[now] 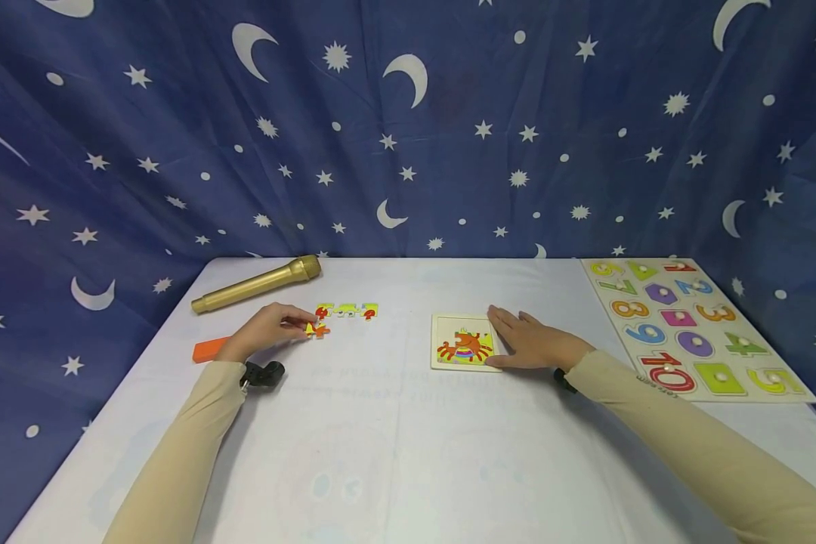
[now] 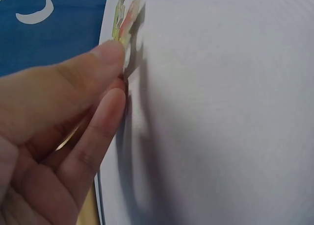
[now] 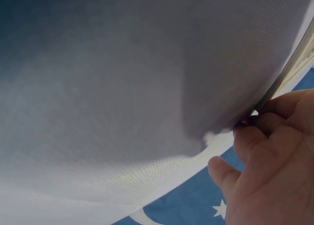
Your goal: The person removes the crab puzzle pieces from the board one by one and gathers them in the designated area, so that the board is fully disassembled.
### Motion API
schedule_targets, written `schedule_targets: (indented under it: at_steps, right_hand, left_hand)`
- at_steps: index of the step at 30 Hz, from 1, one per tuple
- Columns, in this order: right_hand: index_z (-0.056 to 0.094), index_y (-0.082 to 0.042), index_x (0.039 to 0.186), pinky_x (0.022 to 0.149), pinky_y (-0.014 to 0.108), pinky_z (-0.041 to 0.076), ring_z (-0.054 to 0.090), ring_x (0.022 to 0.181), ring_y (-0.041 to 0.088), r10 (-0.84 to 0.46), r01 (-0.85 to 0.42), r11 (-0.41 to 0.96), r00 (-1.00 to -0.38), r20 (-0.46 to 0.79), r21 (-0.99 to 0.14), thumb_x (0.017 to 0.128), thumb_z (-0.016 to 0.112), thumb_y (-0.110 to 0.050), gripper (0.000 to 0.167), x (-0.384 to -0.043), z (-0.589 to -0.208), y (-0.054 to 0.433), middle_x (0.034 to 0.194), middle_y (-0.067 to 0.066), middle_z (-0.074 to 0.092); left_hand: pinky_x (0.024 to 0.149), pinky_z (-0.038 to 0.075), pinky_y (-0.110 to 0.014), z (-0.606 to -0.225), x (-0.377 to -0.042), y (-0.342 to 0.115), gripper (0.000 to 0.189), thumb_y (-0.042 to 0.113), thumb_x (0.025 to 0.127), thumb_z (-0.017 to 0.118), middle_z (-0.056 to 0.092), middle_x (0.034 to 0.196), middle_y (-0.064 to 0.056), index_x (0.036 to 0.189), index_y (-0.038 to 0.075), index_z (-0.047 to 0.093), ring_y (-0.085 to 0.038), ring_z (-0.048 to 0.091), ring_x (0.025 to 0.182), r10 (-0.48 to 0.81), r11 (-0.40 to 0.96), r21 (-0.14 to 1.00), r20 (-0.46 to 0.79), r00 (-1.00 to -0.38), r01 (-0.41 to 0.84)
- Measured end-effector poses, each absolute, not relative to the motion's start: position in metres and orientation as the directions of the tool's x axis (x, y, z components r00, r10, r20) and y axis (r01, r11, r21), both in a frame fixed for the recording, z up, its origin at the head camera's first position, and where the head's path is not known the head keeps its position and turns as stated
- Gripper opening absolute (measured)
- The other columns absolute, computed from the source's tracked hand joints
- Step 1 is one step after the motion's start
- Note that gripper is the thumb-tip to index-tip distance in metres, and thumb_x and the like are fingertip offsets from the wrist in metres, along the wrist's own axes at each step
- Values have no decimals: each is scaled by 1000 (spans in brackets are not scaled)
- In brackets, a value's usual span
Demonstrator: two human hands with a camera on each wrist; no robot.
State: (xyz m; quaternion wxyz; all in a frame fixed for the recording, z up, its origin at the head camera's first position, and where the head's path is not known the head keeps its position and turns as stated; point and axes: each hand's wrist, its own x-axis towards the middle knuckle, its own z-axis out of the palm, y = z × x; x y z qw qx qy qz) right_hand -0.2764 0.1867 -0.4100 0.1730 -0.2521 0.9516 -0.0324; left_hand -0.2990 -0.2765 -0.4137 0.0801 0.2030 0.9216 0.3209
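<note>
Yellow-and-red puzzle pieces (image 1: 347, 310) form only one short row, the rest seemingly left to do, while the left hand (image 1: 269, 328) pinches another piece (image 1: 321, 331) near its left end and the right hand (image 1: 533, 341), thumb and fingers apart, touches the framed picture (image 1: 464, 346).

Reaches forward with the left arm (image 1: 180, 453) and the right arm (image 1: 693, 434), well apart low in the head view and converging toward the middle. Turns the left hand (image 1: 268, 330) inward at the wrist, pinching between left thumb (image 2: 100, 61) and fingers. Curls in below that thumb — close to it, with a fingertip (image 2: 114, 102) just beneath. Lays the right hand (image 1: 536, 344) low and pointed inward, with fingers spread — and with the right thumb (image 1: 502, 361) set apart on the near side.
</note>
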Motion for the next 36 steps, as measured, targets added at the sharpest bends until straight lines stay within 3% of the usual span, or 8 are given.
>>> schedule_targets:
  at_steps: [7, 15, 36]
  right_hand:
    - [11, 1, 149, 116, 54, 14, 15, 145, 33, -493, -470, 870, -814, -307, -149, 85, 49, -65, 100, -277, -411, 186, 157, 18, 11]
    - [11, 1, 149, 116, 53, 13, 14, 145, 33, -495, -470, 869, -813, -308, -157, 85, 50, -65, 100, -277, -410, 187, 157, 18, 11]
    - [11, -1, 150, 117, 51, 12, 13, 146, 31, -497, -468, 868, -811, -310, -168, 85, 50, -64, 99, -278, -412, 188, 158, 16, 10]
  left_hand:
    - [77, 53, -25, -414, -299, -275, 39, 6, 76, 76, 69, 104, -19, 113, -2, 66, -24, 66, 92, 366, 711, 657, -41, -930, 251]
    - [72, 49, -22, -415, -299, -272, 30, 9, 76, 76, 71, 93, -16, 104, -2, 70, -13, 63, 80, 315, 740, 638, -46, -948, 215]
    - [74, 49, -29, -417, -302, -268, 24, 6, 77, 74, 71, 89, -14, 101, -1, 71, -12, 61, 78, 286, 769, 598, -3, -958, 227]
